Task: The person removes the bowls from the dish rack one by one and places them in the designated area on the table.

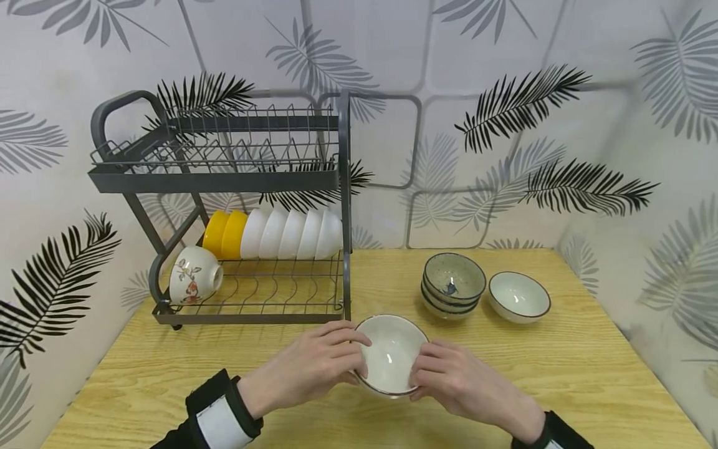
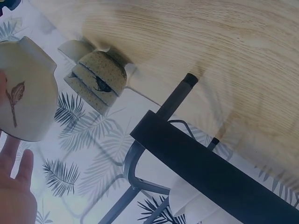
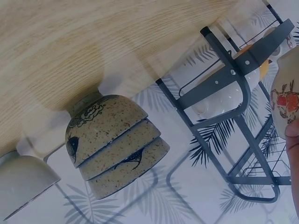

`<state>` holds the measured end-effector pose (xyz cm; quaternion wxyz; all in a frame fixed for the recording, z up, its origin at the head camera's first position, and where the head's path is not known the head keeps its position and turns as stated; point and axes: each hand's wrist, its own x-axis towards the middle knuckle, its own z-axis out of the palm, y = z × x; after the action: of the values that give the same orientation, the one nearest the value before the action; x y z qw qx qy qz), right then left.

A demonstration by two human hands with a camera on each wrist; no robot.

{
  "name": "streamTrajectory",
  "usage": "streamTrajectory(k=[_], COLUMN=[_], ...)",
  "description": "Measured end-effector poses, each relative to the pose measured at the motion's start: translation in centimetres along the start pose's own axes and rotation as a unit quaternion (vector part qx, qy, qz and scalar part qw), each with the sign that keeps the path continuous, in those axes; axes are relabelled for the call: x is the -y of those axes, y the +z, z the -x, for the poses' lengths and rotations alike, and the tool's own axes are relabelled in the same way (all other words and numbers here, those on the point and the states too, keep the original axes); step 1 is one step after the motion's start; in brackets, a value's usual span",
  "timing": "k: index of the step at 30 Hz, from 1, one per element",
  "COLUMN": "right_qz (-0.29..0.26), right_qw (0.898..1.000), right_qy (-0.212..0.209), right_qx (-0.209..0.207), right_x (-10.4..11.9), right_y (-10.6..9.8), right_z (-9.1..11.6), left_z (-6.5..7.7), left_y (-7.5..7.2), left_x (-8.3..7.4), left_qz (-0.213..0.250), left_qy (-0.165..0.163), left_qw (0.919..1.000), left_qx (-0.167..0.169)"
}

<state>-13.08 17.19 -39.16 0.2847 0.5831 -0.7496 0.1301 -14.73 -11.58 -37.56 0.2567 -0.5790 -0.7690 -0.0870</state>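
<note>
A white bowl with a dark rim (image 1: pixel 391 355) is held up over the front of the table, its inside facing the head camera. My left hand (image 1: pixel 322 357) grips its left side, fingers bent over the rim. On the opposite side my right hand (image 1: pixel 460 379) pinches the rim, fingers inside the bowl. The wrist views show printed decoration on its outside: a brown leaf sprig on the bowl (image 2: pixel 30 88) in the left, red fruit on the bowl (image 3: pixel 286 95) in the right.
A two-tier dark dish rack (image 1: pixel 224 181) stands at left, holding a row of white bowls (image 1: pixel 291 234), yellow bowls (image 1: pixel 224 234) and a flowered bowl (image 1: pixel 191 274). Right of it are three stacked speckled bowls (image 1: pixel 453 287) and a single white bowl (image 1: pixel 519 297) on the wooden table (image 1: pixel 561 362).
</note>
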Motion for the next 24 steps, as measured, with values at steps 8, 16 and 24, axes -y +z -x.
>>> streamTrajectory(k=[8, 16, 24], right_qz=[-0.003, 0.007, 0.033], right_qw=[1.000, 1.000, 0.998], right_qy=[-0.003, 0.022, 0.049], right_qx=[-0.013, -0.020, -0.030], right_x=[-0.2, -0.5, -1.2], right_y=[0.0, -0.7, -1.5], right_z=[0.9, 2.4, 3.9], left_z=[0.7, 1.8, 2.6], left_y=[0.1, -0.3, -0.5], left_x=[0.4, 1.1, 1.6], left_qz=[0.015, 0.007, -0.011], left_qy=[-0.093, -0.147, -0.169], left_qw=[0.9944, 0.9869, 0.9835], left_qx=[0.048, 0.067, 0.062])
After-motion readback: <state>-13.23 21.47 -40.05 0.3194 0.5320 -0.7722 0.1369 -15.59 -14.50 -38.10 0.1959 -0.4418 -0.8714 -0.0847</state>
